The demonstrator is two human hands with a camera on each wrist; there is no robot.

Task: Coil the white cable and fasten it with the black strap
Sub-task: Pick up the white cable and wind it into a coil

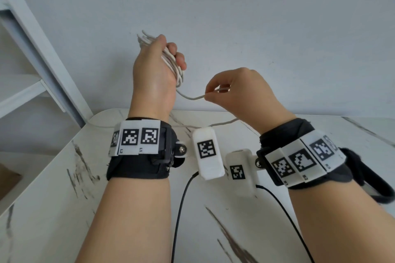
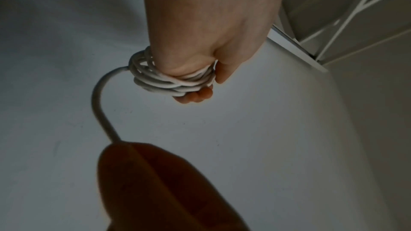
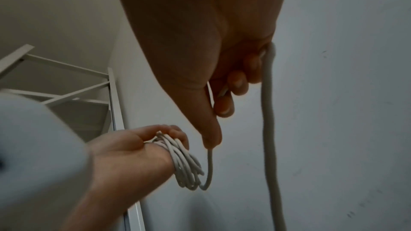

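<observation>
The white cable (image 1: 173, 64) is wound into a coil of several loops. My left hand (image 1: 171, 51) is raised in front of the wall and grips that coil (image 2: 169, 80) in its fist. A single strand (image 1: 188, 97) leaves the bottom of the coil and curves right to my right hand (image 1: 207, 94), which pinches it between thumb and forefinger. In the right wrist view the strand passes through my right hand (image 3: 217, 126), and the loose tail (image 3: 269, 129) hangs down past it. That tail (image 1: 224, 123) lies on the table behind my wrists. No black strap for the cable shows in any view.
A white marble-patterned table (image 1: 64, 198) lies below my arms, with a plain wall behind it. A white shelf frame (image 1: 32, 49) stands at the left. Black wires (image 1: 181, 198) from the wrist cameras run across the table.
</observation>
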